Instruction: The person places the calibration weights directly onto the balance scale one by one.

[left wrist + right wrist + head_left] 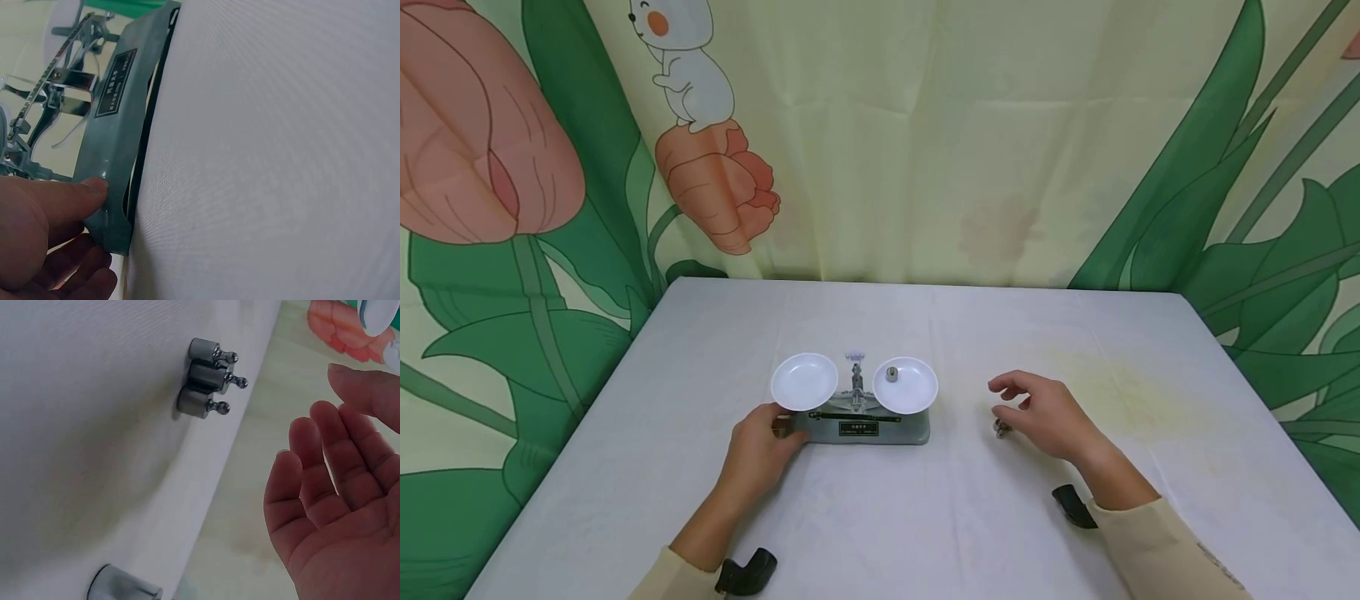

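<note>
A grey-green balance scale [880, 429] with two white pans stands on the table. Its left pan [805, 382] holds nothing, while a small metal weight [892, 374] sits on the right pan [917, 392]. At the base's left end, my left hand [758, 450] grips it; the left wrist view shows the thumb [94, 190] on the front face and the other fingers curled by the end. My right hand [1048, 415] hovers above several knobbed metal weights [206, 375], fingers loosely bent and apart from them. They stand close together, partly hidden by that hand in the head view.
A larger metal cylinder [122, 586] appears at the bottom edge of the right wrist view, partly cut off. White cloth covers the table [880, 533]. Behind its far edge hangs a printed curtain [925, 167]. Black wrist mounts [748, 573] are on both forearms.
</note>
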Available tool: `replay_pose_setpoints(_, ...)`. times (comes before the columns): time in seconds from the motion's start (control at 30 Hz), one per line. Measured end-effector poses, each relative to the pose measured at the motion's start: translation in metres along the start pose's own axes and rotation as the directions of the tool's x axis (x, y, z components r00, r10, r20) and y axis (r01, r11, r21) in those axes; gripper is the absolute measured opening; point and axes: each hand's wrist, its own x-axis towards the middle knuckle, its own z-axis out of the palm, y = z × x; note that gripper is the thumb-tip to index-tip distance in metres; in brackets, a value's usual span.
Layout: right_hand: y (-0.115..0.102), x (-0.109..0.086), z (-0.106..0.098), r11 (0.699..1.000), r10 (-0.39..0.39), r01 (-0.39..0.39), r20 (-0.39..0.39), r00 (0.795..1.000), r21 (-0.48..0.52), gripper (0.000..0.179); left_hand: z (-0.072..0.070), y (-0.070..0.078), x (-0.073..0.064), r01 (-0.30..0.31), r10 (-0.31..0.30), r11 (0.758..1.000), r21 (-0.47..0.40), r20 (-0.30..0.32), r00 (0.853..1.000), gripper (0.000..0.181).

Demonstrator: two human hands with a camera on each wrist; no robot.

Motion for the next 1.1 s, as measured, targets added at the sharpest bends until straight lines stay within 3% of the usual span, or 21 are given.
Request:
replay_pose_setpoints(0.47,0.025,-0.012,-0.001,0.997,0.073,-0.072,0.064,0.995,-0.016,0.027,-0.001,0.002,-0.001,0.012,-0.012,1.0,0.009,-0.004,1.0,0.04)
replay_pose_setpoints(1.1,0.027,-0.007,0.008,0.989,0.103,-0.087,0.14,0.985,-0.119,0.02,0.001,0.0,0.0,-0.001,0.001,1.0,0.012,-0.002,1.0,0.042)
